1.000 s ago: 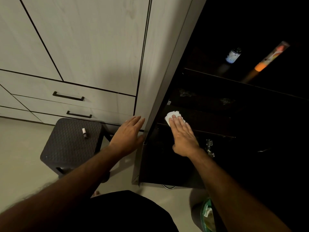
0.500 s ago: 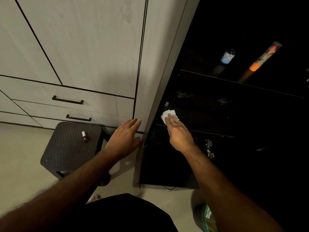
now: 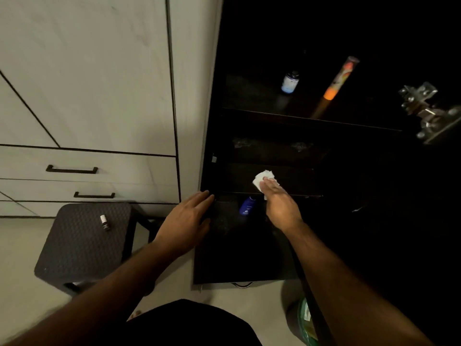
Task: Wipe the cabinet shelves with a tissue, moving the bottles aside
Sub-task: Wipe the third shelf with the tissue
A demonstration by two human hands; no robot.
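Tissue [image 3: 264, 177] now further right along shelf [image 3: 294, 179]; right hand [image 3: 280, 204] flat upon it; left hand [image 3: 184, 218] open.

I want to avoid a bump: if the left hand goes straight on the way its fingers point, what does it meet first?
Most likely the cabinet's dark side panel edge: the left hand points up and right, fingertips almost at it. The blue bottle sits further right, off that line, though depth is unclear.

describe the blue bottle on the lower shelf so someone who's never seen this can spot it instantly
Start at the open dark cabinet right of the pale drawers. Go down to the shelf below the one where the right hand presses a white tissue. The blue bottle stands just left of that wrist, solid dark blue, unlike the pale-labelled bottle and orange tube on the top shelf.
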